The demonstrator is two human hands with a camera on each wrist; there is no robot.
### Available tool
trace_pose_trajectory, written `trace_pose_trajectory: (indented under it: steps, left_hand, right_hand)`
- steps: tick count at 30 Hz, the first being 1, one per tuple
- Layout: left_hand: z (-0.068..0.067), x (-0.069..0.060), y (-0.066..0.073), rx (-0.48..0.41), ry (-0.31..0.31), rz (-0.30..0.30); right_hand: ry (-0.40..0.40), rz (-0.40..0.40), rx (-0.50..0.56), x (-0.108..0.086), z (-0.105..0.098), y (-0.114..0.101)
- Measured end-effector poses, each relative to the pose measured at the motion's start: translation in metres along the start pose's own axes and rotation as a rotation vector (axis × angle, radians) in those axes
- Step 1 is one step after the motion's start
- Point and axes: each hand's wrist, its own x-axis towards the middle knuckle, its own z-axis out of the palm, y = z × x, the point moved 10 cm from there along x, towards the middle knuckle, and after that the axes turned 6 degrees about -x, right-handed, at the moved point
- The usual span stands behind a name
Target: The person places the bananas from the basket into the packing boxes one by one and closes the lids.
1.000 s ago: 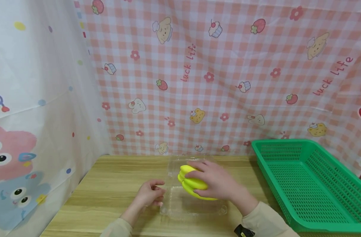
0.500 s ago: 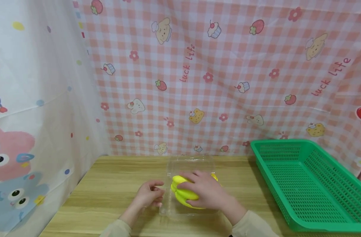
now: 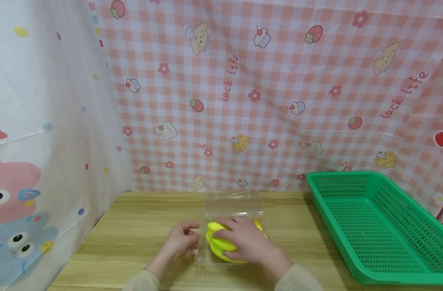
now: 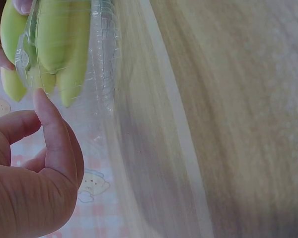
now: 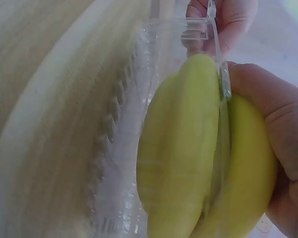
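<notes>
A bunch of yellow toy bananas (image 3: 218, 243) lies in the base of a clear plastic clamshell box (image 3: 231, 207), whose lid stands open at the back. My right hand (image 3: 248, 242) grips the bunch from above; in the right wrist view its thumb side (image 5: 283, 114) lies along the bananas (image 5: 181, 144). At the box's left side is my left hand (image 3: 181, 239), fingers loosely bent, holding nothing. The left wrist view shows a fingertip of the left hand (image 4: 44, 163) at the clear wall; whether it touches I cannot tell.
A green plastic basket (image 3: 367, 230) stands on the wooden table (image 3: 141, 226) at the right. Behind the table hangs a pink checked cloth (image 3: 214, 81), and a white patterned cloth (image 3: 61, 101) hangs at the left.
My right hand has moved the bananas left, toward the front and down into the box. My left hand has stayed nearly still beside it.
</notes>
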Motion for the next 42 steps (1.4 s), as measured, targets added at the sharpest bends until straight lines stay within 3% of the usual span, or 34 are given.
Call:
trace_pose_trajectory:
  steps: [8, 26, 31, 37, 42]
  left_hand:
    - [-0.002, -0.001, -0.001, -0.003, 0.003, 0.002]
    - [-0.002, -0.001, -0.002, -0.014, -0.006, -0.008]
    - [-0.002, 0.000, -0.003, -0.023, 0.006, -0.006]
    - [-0.002, 0.000, -0.003, -0.034, 0.026, 0.006]
    - [-0.001, -0.001, -0.002, -0.027, 0.016, -0.002]
  right_hand:
    - [-0.049, 0.025, -0.006, 0.000, 0.013, -0.002]
    - [-0.097, 0.112, 0.016, -0.008, 0.019, 0.001]
    - [-0.052, 0.141, 0.094, -0.012, 0.011, 0.006]
    - [0.063, 0.171, 0.177, -0.019, -0.006, 0.017]
    - [0.123, 0.255, 0.293, -0.031, -0.014, 0.033]
